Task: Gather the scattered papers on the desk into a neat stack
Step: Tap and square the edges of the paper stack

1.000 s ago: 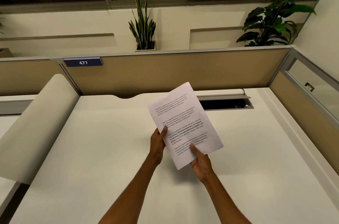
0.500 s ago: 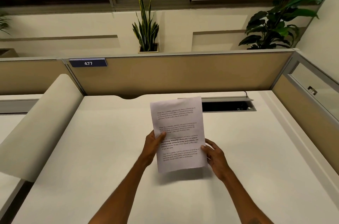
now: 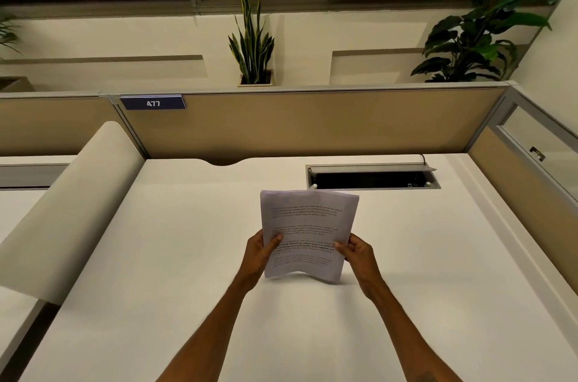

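A stack of white printed papers [image 3: 308,219] stands nearly upright at the middle of the white desk [image 3: 156,272], its bottom edge bowed and touching or just above the surface. My left hand [image 3: 261,251] grips the stack's left edge with the thumb across the front. On the right edge my right hand [image 3: 356,253] holds it the same way. No other loose sheets show on the desk.
An open cable tray [image 3: 372,178] is cut into the desk just behind the papers. A tan partition [image 3: 312,121] with a "477" label [image 3: 153,103] closes the back, another partition the right side. A curved white divider [image 3: 72,203] rises at the left.
The papers turned from a tilt to straight and came down toward the desk. My right hand shifted from the bottom edge to the right edge.
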Available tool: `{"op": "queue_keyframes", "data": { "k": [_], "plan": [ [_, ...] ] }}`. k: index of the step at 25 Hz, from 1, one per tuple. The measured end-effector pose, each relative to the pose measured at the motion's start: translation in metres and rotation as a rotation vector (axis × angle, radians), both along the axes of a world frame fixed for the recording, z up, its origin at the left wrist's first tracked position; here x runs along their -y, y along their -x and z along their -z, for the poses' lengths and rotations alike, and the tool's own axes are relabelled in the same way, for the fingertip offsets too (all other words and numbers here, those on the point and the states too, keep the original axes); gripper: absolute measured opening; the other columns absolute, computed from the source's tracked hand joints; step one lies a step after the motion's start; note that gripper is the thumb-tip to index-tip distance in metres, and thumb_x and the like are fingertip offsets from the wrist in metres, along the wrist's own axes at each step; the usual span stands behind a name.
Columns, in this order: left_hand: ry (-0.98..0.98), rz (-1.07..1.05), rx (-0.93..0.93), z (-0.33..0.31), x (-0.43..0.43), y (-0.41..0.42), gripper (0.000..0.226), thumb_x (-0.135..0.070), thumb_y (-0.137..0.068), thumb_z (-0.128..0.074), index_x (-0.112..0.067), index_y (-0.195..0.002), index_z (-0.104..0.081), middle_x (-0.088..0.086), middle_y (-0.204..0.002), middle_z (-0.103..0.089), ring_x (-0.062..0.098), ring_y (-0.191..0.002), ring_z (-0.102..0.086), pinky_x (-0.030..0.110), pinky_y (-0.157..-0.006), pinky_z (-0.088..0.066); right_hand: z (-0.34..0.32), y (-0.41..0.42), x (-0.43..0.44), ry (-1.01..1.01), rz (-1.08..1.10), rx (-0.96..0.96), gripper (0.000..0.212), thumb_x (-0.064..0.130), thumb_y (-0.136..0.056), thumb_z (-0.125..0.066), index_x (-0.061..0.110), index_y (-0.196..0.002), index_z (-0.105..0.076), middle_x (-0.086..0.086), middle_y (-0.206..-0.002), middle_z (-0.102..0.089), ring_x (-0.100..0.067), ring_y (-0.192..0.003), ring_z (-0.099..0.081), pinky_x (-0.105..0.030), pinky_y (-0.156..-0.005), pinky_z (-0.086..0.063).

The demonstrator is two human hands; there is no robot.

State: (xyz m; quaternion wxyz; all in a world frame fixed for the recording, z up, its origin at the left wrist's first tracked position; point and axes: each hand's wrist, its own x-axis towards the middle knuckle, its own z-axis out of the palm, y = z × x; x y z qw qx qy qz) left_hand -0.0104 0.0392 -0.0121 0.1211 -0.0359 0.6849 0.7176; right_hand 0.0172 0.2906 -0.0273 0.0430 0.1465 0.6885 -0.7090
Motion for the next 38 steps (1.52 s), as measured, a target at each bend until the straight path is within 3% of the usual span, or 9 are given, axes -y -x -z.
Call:
{"op": "queue_keyframes", "data": {
  "k": [6,13,17,19,22,26,29,32,38],
  "plan": [
    [0.053,0.011,0.004,0.021,0.001,-0.014,0.020,-0.016,-0.102,-0.060,-0.016,-0.121,-0.067,0.003,-0.119,-0.074,0.023,-0.111,-0.070,0.028,-0.086,-0.061,0.007,-0.007,0.004,-0.087,-0.038,-0.013,0.026,0.011,-0.099,-0.058,0.015,-0.125,-0.064,-0.003,-0.117,-0.072,-0.023,-0.109,-0.068,-0.019,-0.080,-0.059],
    [0.018,0.012,0.003,0.020,0.000,-0.009,0.032,-0.004,-0.092,-0.071,-0.009,-0.124,-0.069,0.006,-0.117,-0.075,0.025,-0.109,-0.070,0.024,-0.082,-0.061,0.003,-0.005,-0.002,-0.119,-0.070,0.013,0.029,0.009,-0.096,-0.063,0.026,-0.120,-0.064,-0.002,-0.119,-0.072,-0.027,-0.117,-0.065,-0.036,-0.100,-0.054],
    [0.029,0.048,-0.015,0.012,0.000,0.000,0.036,0.001,-0.083,-0.079,-0.004,-0.119,-0.073,0.010,-0.116,-0.077,0.030,-0.108,-0.071,0.037,-0.092,-0.061,-0.026,0.008,-0.004,-0.216,-0.032,-0.044,0.047,0.017,-0.086,-0.077,0.024,-0.127,-0.056,-0.006,-0.125,-0.069,-0.031,-0.116,-0.065,-0.045,-0.098,-0.057],
    [0.026,0.056,-0.022,0.008,-0.002,0.004,0.036,0.002,-0.082,-0.080,-0.004,-0.117,-0.074,0.009,-0.114,-0.078,0.030,-0.106,-0.072,0.037,-0.092,-0.061,-0.048,0.014,-0.003,-0.281,-0.025,-0.144,0.061,0.022,-0.082,-0.080,0.025,-0.135,-0.050,-0.004,-0.133,-0.064,-0.027,-0.122,-0.061,-0.043,-0.101,-0.055],
    [0.015,0.053,-0.031,0.005,-0.004,0.005,0.034,0.000,-0.083,-0.079,-0.001,-0.117,-0.074,0.010,-0.114,-0.078,0.032,-0.108,-0.072,0.037,-0.091,-0.061,-0.083,0.022,0.002,-0.579,0.030,-0.438,0.084,0.043,-0.081,-0.077,0.023,-0.151,-0.036,0.001,-0.154,-0.045,-0.015,-0.142,-0.039,-0.034,-0.117,-0.033],
    [0.020,0.067,-0.021,0.003,-0.003,0.006,0.033,-0.002,-0.086,-0.078,-0.003,-0.119,-0.073,0.010,-0.115,-0.078,0.028,-0.109,-0.073,0.040,-0.093,-0.060,-0.115,0.022,0.042,-1.065,-0.029,-0.770,0.083,0.064,-0.090,-0.053,0.021,-0.156,-0.027,0.000,-0.166,-0.024,-0.019,-0.156,-0.010,-0.048,-0.126,-0.001],
    [0.024,0.073,-0.051,0.000,-0.004,0.004,0.032,0.000,-0.089,-0.072,-0.017,-0.116,-0.073,0.004,-0.112,-0.079,0.018,-0.105,-0.075,0.033,-0.090,-0.060,-0.117,0.021,0.081,-1.263,-0.247,-0.711,0.082,0.072,-0.091,-0.034,0.026,-0.158,-0.022,0.000,-0.168,-0.016,-0.022,-0.157,-0.006,-0.060,-0.122,0.001],
    [0.056,0.056,-0.080,0.000,-0.005,0.002,0.034,0.005,-0.093,-0.065,-0.023,-0.111,-0.068,0.005,-0.111,-0.075,0.020,-0.101,-0.073,0.040,-0.095,-0.060,-0.110,0.025,0.095,-1.396,-0.403,-0.561,0.080,0.075,-0.090,-0.028,0.031,-0.157,-0.024,0.003,-0.167,-0.021,-0.022,-0.157,-0.009,-0.068,-0.117,0.007],
    [0.049,0.067,-0.032,0.003,-0.005,0.004,0.033,-0.001,-0.089,-0.073,-0.015,-0.119,-0.070,0.010,-0.113,-0.077,0.027,-0.104,-0.074,0.038,-0.092,-0.061,-0.106,0.026,0.081,-1.362,-0.300,-0.519,0.079,0.075,-0.088,-0.036,0.029,-0.153,-0.036,0.002,-0.161,-0.037,-0.023,-0.153,-0.026,-0.073,-0.115,0.003]
  ]
}}
